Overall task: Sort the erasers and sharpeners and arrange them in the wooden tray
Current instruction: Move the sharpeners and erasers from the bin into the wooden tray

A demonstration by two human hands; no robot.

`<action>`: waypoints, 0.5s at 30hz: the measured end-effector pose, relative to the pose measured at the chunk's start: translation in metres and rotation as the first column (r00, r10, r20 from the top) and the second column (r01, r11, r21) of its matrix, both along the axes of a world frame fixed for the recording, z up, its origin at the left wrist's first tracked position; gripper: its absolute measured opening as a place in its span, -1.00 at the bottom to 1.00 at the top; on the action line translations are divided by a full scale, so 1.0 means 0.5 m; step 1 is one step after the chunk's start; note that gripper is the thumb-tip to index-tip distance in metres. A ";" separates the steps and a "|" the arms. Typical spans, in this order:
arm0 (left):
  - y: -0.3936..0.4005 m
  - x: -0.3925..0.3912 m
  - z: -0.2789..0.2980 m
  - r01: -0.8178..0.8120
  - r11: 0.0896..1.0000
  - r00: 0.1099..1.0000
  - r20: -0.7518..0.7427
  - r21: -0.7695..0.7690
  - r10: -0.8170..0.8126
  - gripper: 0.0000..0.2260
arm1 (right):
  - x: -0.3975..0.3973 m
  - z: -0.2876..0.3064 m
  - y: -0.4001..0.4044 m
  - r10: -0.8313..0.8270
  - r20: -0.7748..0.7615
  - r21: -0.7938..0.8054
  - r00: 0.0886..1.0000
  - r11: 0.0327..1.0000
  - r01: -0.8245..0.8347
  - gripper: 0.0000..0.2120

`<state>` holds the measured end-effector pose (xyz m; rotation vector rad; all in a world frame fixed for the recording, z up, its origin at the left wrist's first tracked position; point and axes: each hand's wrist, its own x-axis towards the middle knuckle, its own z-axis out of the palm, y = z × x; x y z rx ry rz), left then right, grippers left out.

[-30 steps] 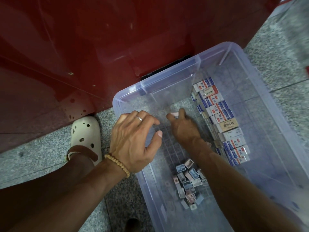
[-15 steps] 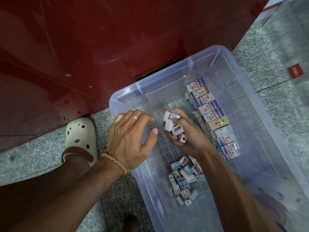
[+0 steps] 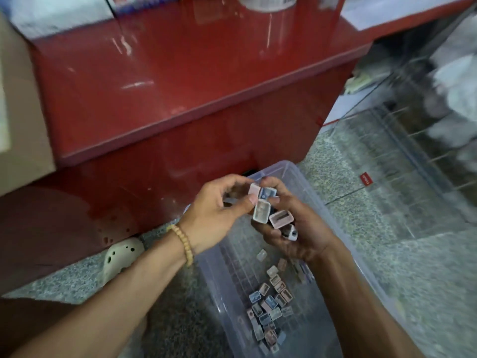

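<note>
My right hand (image 3: 296, 228) is cupped above the clear plastic bin (image 3: 333, 218) and holds several small sharpeners (image 3: 280, 218), pastel pink, blue and white. My left hand (image 3: 219, 215), with a bead bracelet at the wrist, has come against them; its thumb and fingers pinch at the white sharpener (image 3: 261, 214) on top of the handful. A loose heap of more sharpeners (image 3: 271, 311) lies on the bin's floor below my hands. The boxed erasers are mostly hidden behind my right arm. No wooden tray is in view.
A glossy red counter (image 3: 180, 99) rises right behind the bin. A cardboard box (image 3: 20, 112) stands at the left. A cream clog (image 3: 124, 254) rests on the speckled stone floor (image 3: 387, 267). A glass-fronted wire rack (image 3: 413, 151) sits at the right.
My right hand lifted a handful of sharpeners off the bin floor and turned palm up. My left hand left the bin's rim and closed on the handful. The view tilted upward.
</note>
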<state>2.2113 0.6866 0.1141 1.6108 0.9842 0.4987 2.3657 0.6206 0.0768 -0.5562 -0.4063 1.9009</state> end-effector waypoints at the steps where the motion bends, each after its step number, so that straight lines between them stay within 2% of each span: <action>1: 0.004 0.001 0.025 -0.012 1.000 0.999 0.039 -0.004 0.012 -0.89 | -0.001 0.028 0.004 -0.012 0.031 0.022 0.999 1.000 0.011 -0.70; 5: 0.008 0.005 0.116 -0.089 0.995 0.987 0.135 0.040 0.083 -0.87 | -0.019 0.125 0.011 -0.133 0.105 0.063 0.986 0.990 0.127 -0.66; 11: 0.001 -0.017 0.217 -0.236 0.962 0.959 0.191 0.138 0.208 -0.85 | -0.081 0.253 0.009 -0.329 0.224 0.021 0.918 0.943 0.332 -0.58; 15: 0.003 -0.062 0.278 -0.315 0.906 0.941 0.213 0.282 0.262 -0.73 | -0.129 0.316 0.019 -0.372 0.283 0.056 0.884 0.927 0.372 -0.66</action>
